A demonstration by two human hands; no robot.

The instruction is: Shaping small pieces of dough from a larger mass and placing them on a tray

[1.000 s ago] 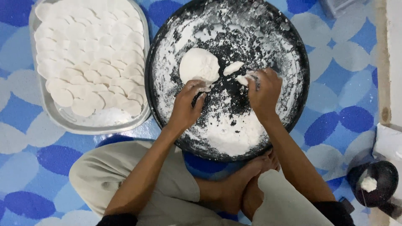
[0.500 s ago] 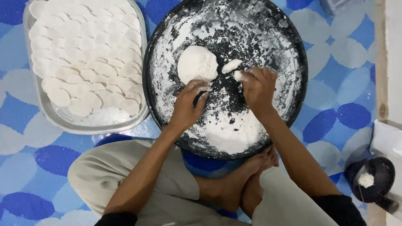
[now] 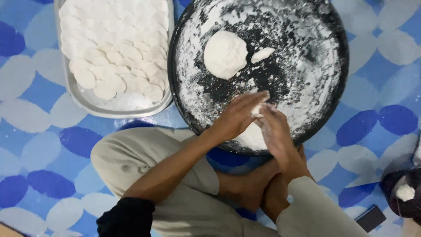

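Two trays sit on our blue patterned floor mat point(image 3: 35, 145): a metal tray point(image 3: 87, 103) of flat dough discs at left, a floured round black tray point(image 3: 337, 74) at right, holding a dough lump point(image 3: 225, 54). Our left hand point(image 3: 239, 116) and right hand point(image 3: 274, 131) meet palm to palm over its near edge, fingers straight and pressed together. Half a second ago they worked apart, farther in.

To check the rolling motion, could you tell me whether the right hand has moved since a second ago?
Yes. The right hand drew back from beside the small dough scrap toward the round tray's near rim.
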